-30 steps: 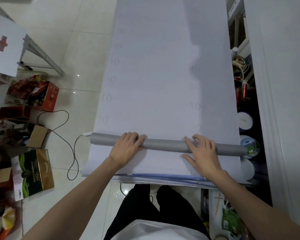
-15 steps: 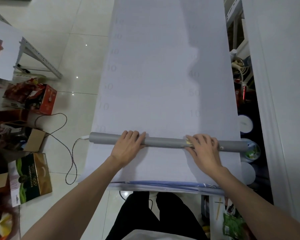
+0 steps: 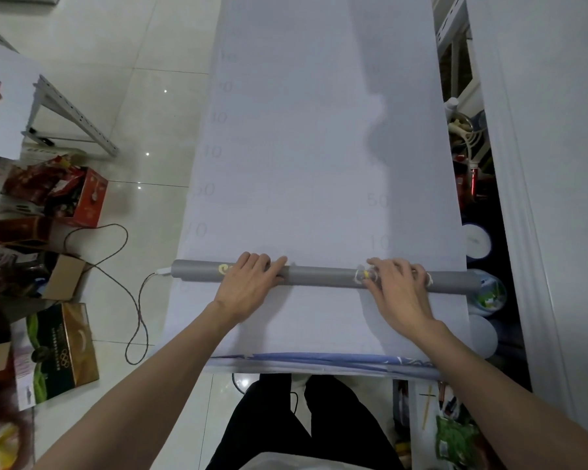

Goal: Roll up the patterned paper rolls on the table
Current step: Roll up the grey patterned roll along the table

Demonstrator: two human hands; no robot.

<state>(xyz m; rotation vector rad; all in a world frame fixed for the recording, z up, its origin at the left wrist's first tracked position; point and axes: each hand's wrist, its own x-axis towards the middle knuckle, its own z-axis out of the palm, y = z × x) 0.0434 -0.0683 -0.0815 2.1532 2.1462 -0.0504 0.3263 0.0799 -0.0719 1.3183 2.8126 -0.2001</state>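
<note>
Black trousers (image 3: 299, 418) sat at the bottom, nearest the camera; both bare forearms reached forward from there to the grey paper roll (image 3: 323, 278); a blue patterned paper edge (image 3: 319, 359) lay on the near side of the roll, along the close end of the white sheet (image 3: 319, 147); the sheet hid the table under it; the roll lay crosswise on the sheet, spanning nearly its full width, with a short flat strip on its near side and a long run beyond; left hand (image 3: 248, 283) rested palm down on the roll's left part, fingers straight and pressed together over the top, gripping nothing; right hand (image 3: 399, 286) rested palm down on the roll's right part, fingers slightly spread and draped over the top; could not tell if any fingertips hooked behind the roll; yellow pattern marks (image 3: 223, 269) showed on the roll just left of the left hand; on the tiled floor (image 3: 133, 56) left of the roll, a dark cable (image 3: 138, 300) looped, its white plug just beside the roll's left end; a green-and-gold box (image 3: 60, 351) sat left of and nearer than the roll; a red box (image 3: 85, 198) sat left and beyond; round white tubs (image 3: 477, 239) sat just past the roll's right end; faint printed numbers (image 3: 206, 189) ran along the sheet beyond the roll; a grey metal frame (image 3: 75, 117) stood farther off, left of the roll.
</note>
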